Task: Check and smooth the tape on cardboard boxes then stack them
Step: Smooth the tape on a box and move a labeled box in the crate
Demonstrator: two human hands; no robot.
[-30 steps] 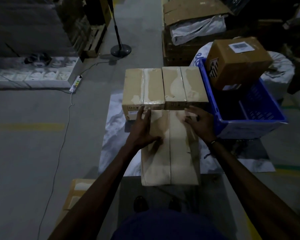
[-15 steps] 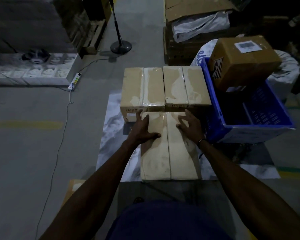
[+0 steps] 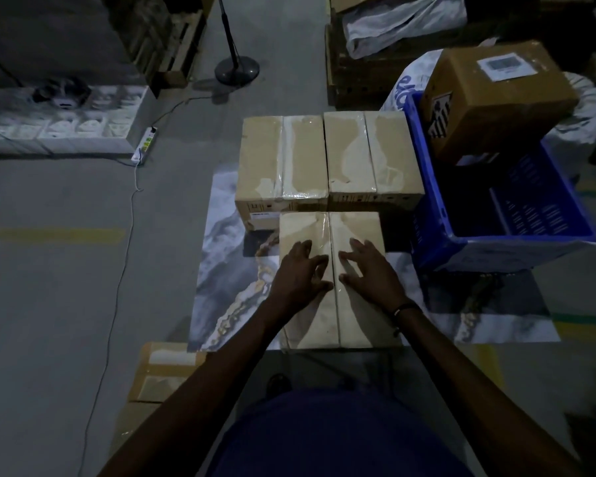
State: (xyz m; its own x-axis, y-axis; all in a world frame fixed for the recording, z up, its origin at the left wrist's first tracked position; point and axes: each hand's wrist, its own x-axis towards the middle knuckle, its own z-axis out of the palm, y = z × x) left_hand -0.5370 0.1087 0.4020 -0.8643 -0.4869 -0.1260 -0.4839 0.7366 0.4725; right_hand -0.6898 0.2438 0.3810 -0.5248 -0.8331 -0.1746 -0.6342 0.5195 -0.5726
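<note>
A long taped cardboard box [image 3: 355, 318] lies in front of me on a marbled sheet [image 3: 221, 270], with a seam of clear tape down its middle. My left hand [image 3: 301, 273] rests flat on the box left of the seam, fingers spread. My right hand [image 3: 372, 270] lies flat on the right half, fingers spread toward the seam. Beyond it two more taped boxes stand side by side: the left box [image 3: 281, 156] and the right box [image 3: 372, 153], both higher than the near one.
A blue crate [image 3: 434, 208] stands at the right with a brown labelled box [image 3: 496, 94] tilted on its rim. Flat cardboard [image 3: 162, 373] lies at my lower left. A power strip [image 3: 147, 146] with its cable and a fan stand [image 3: 236, 67] occupy the floor.
Both hands slid from the far end of the near box back toward me along the tape seam and came closer together.
</note>
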